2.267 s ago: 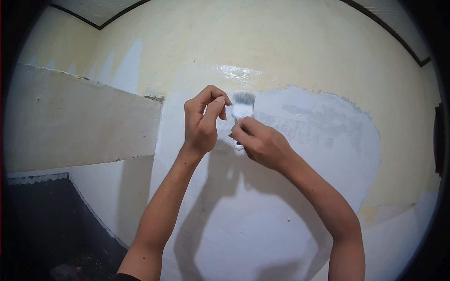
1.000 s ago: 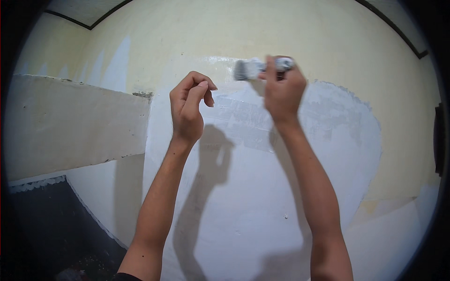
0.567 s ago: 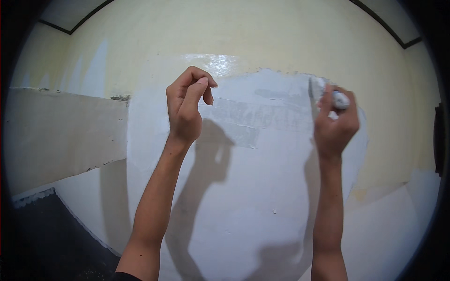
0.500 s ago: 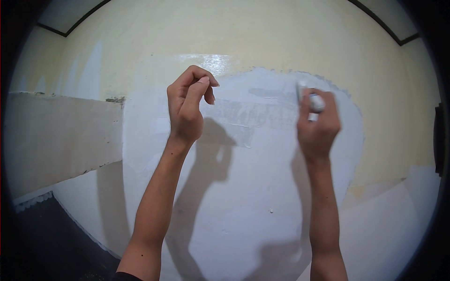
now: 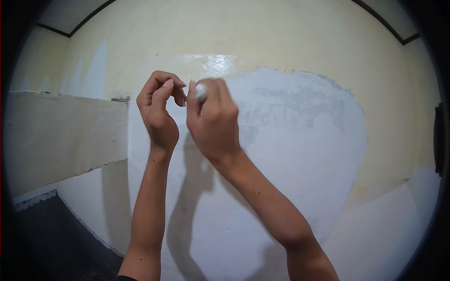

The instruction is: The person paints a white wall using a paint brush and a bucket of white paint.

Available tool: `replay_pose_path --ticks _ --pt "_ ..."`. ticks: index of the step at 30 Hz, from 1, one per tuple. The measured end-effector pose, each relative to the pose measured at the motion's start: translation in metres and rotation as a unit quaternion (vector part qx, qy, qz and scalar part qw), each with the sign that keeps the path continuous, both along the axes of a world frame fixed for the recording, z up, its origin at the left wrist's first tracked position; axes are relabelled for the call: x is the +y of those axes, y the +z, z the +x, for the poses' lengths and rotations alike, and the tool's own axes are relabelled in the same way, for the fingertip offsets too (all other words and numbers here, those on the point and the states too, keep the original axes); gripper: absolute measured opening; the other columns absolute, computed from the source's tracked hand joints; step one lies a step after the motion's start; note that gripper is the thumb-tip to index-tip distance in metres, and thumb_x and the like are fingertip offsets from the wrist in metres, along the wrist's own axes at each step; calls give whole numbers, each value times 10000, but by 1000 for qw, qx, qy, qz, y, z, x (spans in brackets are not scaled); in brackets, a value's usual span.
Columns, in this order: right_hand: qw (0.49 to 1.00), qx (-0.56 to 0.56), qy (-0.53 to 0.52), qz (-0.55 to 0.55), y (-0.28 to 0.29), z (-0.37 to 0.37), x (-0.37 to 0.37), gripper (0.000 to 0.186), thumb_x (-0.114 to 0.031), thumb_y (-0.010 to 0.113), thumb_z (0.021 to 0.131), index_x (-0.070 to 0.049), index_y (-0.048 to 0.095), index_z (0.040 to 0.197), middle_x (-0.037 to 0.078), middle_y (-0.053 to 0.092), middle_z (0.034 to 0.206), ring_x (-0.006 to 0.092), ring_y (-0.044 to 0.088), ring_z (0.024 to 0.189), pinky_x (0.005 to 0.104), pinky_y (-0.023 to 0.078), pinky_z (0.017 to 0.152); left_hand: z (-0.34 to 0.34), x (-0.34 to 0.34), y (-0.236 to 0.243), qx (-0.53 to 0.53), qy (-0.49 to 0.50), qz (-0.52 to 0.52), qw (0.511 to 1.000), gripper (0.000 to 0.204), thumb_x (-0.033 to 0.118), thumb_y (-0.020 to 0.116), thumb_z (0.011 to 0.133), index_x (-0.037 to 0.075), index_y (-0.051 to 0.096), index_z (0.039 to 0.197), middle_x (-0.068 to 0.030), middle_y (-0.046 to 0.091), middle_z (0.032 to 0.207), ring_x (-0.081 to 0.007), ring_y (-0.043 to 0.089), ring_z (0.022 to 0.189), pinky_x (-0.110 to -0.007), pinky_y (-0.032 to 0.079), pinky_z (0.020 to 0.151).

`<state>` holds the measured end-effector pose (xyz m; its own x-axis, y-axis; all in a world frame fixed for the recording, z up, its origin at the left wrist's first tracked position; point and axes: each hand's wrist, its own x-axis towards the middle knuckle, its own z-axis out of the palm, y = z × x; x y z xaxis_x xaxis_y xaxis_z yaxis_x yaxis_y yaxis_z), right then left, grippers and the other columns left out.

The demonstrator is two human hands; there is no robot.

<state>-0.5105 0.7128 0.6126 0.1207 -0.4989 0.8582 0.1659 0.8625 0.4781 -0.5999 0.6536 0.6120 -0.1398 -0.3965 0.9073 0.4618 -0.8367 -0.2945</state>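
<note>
My right hand [image 5: 213, 119] is closed round a putty knife [image 5: 201, 92]. Only the whitish, rounded end of its handle shows, and the fingers hide the blade. Close to its left, my left hand [image 5: 158, 110] is raised with curled fingers and the thumb against the index finger. Whatever it may hold is hidden. Both hands are in front of a wall with a broad white coated patch [image 5: 290, 173]. Damp-looking grey smears [image 5: 290, 110] cross the upper part of that patch.
Bare cream wall [image 5: 300, 37] surrounds the patch, with a shiny spot [image 5: 218, 64] above the hands. A beige ledge [image 5: 65, 136] juts out at the left. Below it is a dark surface [image 5: 75, 239]. Dark trim [image 5: 384, 21] lines the upper corners.
My right hand has swung left across the patch with the putty knife, coming beside my left hand. My left hand has shifted slightly left. More grey smearing shows at the upper right.
</note>
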Motion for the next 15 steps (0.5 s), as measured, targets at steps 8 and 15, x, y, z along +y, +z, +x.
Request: replay_pose_path --ticks 8,15 --pt "915 -1 360 -184 87 -11 3 324 -178 600 972 76 589 771 135 684 669 224 731 650 314 527 566 -30 -27 2 -31 66 -22 997 214 153 460 904 12 572 789 -56 546 714 -122 506 628 -269 390 614" --pt "943 -6 282 -175 84 1 34 292 -144 616 954 55 566 747 139 641 633 225 719 610 320 521 514 -37 -16 2 -20 78 -75 994 235 183 478 890 2 584 782 -47 543 692 -122 514 625 -271 410 638"
